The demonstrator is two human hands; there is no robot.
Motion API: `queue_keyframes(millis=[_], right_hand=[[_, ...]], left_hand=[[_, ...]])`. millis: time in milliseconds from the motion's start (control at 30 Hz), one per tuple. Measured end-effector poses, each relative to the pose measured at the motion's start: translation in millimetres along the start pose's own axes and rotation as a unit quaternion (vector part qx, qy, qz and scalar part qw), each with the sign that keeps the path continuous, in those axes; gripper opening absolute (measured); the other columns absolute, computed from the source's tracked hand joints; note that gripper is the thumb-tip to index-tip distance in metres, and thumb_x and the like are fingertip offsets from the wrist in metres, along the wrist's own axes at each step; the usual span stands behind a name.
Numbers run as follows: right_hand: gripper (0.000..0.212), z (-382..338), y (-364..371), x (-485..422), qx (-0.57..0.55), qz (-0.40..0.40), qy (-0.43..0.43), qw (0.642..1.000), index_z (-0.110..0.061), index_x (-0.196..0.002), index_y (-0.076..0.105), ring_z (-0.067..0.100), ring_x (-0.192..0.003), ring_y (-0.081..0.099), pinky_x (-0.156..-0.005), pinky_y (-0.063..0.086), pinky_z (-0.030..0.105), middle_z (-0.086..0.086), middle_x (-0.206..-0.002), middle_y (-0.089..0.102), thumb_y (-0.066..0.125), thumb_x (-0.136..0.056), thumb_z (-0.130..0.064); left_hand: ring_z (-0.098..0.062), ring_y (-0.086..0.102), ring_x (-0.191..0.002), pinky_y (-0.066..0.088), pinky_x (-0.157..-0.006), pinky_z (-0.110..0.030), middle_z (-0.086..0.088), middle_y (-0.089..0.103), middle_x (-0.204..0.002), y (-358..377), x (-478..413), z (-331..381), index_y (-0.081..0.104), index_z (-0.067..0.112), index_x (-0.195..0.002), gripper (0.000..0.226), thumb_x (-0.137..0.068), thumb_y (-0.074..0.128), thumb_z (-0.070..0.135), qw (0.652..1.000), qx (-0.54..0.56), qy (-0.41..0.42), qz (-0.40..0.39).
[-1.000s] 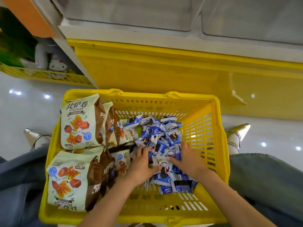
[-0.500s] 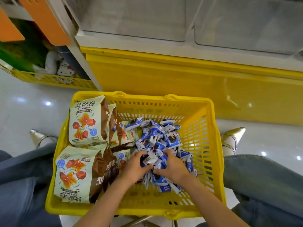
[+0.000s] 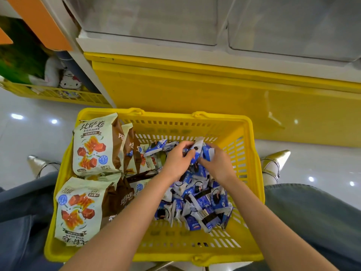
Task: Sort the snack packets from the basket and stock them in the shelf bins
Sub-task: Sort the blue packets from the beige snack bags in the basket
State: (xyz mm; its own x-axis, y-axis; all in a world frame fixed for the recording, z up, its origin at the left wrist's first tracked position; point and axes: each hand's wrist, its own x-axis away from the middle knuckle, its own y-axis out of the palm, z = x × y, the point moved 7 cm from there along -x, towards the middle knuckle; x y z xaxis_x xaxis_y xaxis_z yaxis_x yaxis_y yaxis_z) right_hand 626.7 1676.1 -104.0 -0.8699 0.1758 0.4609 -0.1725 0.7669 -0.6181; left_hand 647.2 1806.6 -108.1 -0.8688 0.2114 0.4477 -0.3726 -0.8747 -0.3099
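A yellow plastic basket (image 3: 220,122) sits between my knees. Its left side holds several large cream-and-brown snack bags (image 3: 95,141), some upright, some lying flat. Its right side holds a heap of small blue-and-white packets (image 3: 199,202). My left hand (image 3: 176,163) and my right hand (image 3: 218,163) are raised together over the far part of the heap, fingers curled around a bunch of the small blue-and-white packets (image 3: 199,151) held between them. Two clear shelf bins (image 3: 148,18) stand above and behind the basket.
A yellow shelf base (image 3: 195,85) runs behind the basket, under the clear bins. At the left a yellow wire tray (image 3: 58,94) holds plush toys beneath an orange panel. My jeans-clad legs and silver pointed shoes (image 3: 273,163) flank the basket on a glossy white floor.
Both hands closed on a bunch of small blue-and-white packets in the heap and lifted it up and away from me, toward the basket's far side. The camera tilted upward, showing more of the bins.
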Motion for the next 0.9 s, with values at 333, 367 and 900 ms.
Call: queue_keyframes(millis=[333,367,900], right_hand=[[0.045,23.9,21.4,37.4,0.113,-0.158,-0.043,0.980,-0.021,-0.133,0.040,0.011,-0.106,0.054,-0.092,0.045,0.025,0.001,-0.136,0.044,0.057,-0.092,-0.023],[0.050,33.9,31.9,53.6,0.105,-0.238,-0.039,0.965,-0.024,-0.134,0.039,0.009,-0.109,0.053,-0.094,0.045,0.025,-0.002,-0.137,0.045,0.061,-0.090,-0.026],[0.044,41.7,45.2,56.9,0.208,-0.278,-0.085,0.934,-0.020,-0.063,0.028,0.014,-0.054,0.027,-0.050,0.020,0.026,0.000,-0.064,0.030,0.057,-0.091,-0.039]], left_hand=[[-0.015,0.053,-0.110,0.043,-0.083,-0.025,0.002,0.050,-0.123,0.4,40.6,-65.0,0.048,0.020,-0.123,0.029,-0.094,0.050,0.024,0.956,-0.282,-0.019,-0.081],[-0.014,0.053,-0.108,0.043,-0.082,-0.023,0.004,0.050,-0.123,1.1,53.3,-78.9,0.049,0.021,-0.122,0.028,-0.094,0.050,0.026,0.947,-0.298,-0.035,-0.117],[-0.014,0.037,-0.114,0.032,-0.096,-0.028,0.009,0.043,-0.110,7.5,75.1,-107.6,0.053,0.030,-0.119,0.040,-0.081,0.065,0.036,0.933,-0.316,-0.013,-0.171]])
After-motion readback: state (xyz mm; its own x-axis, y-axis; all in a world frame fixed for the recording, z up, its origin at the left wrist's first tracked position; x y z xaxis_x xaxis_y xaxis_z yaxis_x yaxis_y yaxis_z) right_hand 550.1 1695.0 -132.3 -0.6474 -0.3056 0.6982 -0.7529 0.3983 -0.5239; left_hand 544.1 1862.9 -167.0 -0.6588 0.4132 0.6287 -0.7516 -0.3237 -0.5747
